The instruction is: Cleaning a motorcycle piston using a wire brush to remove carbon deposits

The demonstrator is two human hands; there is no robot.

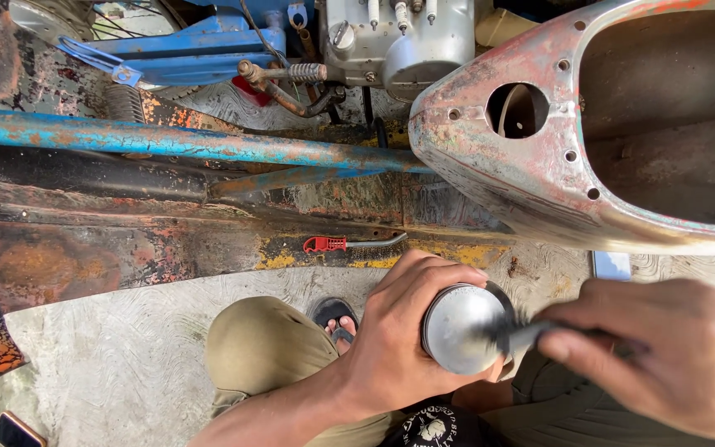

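My left hand (403, 331) is wrapped around a round grey metal piston (461, 324), holding it with its flat crown facing up. My right hand (672, 352) grips a small dark brush (531, 334) whose blurred head rests on the right edge of the piston crown. Both hands are low in the view, over my bent knee in khaki trousers (266, 348).
A stripped, rusty scooter body lies ahead: a blue-painted tube (167, 142), a worn red and grey shell (539, 157) with a round hole, a grey engine (399, 37). A red-handled wire brush (349, 243) lies on the frame. A phone (16, 430) is at bottom left on concrete.
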